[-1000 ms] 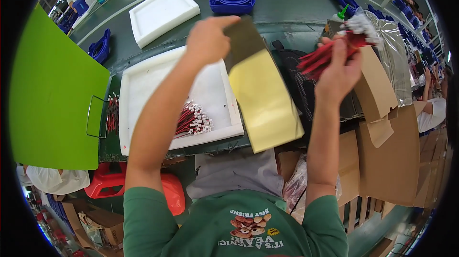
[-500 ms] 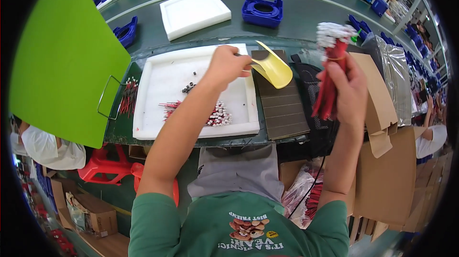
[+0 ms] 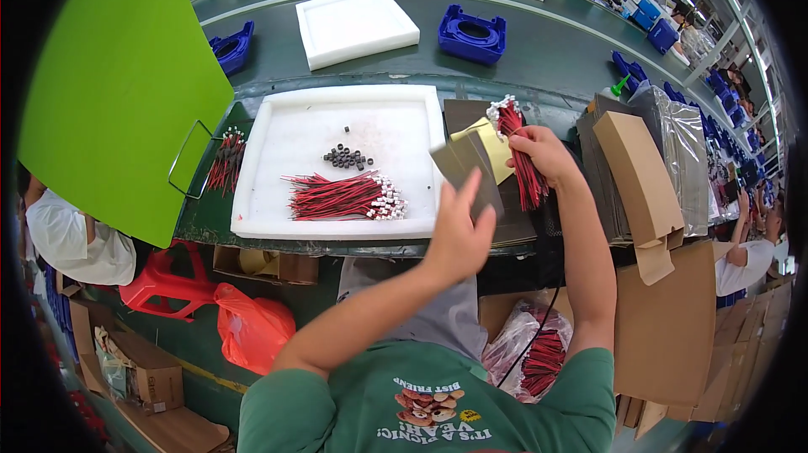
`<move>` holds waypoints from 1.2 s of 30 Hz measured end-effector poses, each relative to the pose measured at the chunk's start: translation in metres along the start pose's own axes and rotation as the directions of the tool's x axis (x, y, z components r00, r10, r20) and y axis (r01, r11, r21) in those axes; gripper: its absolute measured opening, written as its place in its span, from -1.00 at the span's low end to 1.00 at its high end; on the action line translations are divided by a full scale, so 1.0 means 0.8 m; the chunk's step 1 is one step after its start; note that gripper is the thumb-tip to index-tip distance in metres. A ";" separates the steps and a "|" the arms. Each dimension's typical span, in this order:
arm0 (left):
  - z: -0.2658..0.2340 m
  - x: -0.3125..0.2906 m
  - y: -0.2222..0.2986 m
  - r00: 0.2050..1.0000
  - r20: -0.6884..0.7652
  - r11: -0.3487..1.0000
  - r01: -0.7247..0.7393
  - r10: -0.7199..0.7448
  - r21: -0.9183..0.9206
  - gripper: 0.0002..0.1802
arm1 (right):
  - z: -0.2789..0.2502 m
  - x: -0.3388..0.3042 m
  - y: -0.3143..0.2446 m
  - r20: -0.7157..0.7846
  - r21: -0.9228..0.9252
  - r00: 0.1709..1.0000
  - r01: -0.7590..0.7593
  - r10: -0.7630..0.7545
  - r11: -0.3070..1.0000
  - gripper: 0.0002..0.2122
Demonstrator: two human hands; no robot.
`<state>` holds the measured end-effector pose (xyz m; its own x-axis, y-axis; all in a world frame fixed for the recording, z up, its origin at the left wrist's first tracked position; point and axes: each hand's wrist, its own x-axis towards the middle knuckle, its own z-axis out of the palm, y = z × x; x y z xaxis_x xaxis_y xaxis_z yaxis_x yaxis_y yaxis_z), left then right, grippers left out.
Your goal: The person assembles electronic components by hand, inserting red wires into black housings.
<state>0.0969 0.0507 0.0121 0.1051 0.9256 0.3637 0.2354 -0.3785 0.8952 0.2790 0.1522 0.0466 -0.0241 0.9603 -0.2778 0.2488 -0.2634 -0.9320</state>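
My right hand (image 3: 545, 155) is closed around a bundle of red-and-black wires (image 3: 525, 175) with white connectors at its upper end. It is over the right side of the table, beside a yellow sheet (image 3: 498, 150). A small brown cardboard piece (image 3: 468, 168) partly covers that sheet and tilts near the tray's right edge. My left hand (image 3: 459, 238) is just below the cardboard piece, its fingers spread and overlapping it; whether they touch cannot be told. In the white foam tray (image 3: 337, 100) lie a pile of red-and-black wires (image 3: 337, 197) and several small black rings (image 3: 345, 157).
Brown cardboard sheets (image 3: 513, 232) lie right of the tray. An open carton (image 3: 644, 175) stands further right, and a green panel (image 3: 118, 99) rises at the left. Beyond are a white foam lid (image 3: 358, 28) and a blue housing (image 3: 473, 34). A bag of wires (image 3: 543, 360) sits below.
My left hand has come down and right from the tray, letting go of the yellow piece. My right hand has moved left with the wire bundle. The brown cardboard piece now covers part of the yellow.
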 end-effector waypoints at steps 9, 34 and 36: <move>0.035 -0.076 -0.007 0.994 0.053 0.862 0.113 -0.100 -0.495 -0.44 | 0.009 0.040 -0.002 0.000 -0.014 1.000 0.026 -0.026 1.000 -0.79; 0.063 -0.078 -0.023 0.928 0.299 0.539 0.373 -0.223 -0.755 -0.29 | -0.019 -0.082 0.010 -0.136 0.085 0.983 0.137 -0.124 0.987 -0.79; 0.076 -0.075 -0.030 0.910 0.321 0.511 0.413 -0.261 -0.754 -0.27 | -0.022 -0.074 0.002 -0.189 -0.095 0.959 0.199 -0.214 0.975 -0.80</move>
<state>0.1441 0.0037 -0.0467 0.3449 0.9385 0.0147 -0.5646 0.1949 0.8020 0.2980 0.0970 0.0659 0.1063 0.9941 -0.0233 0.3296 -0.0573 -0.9424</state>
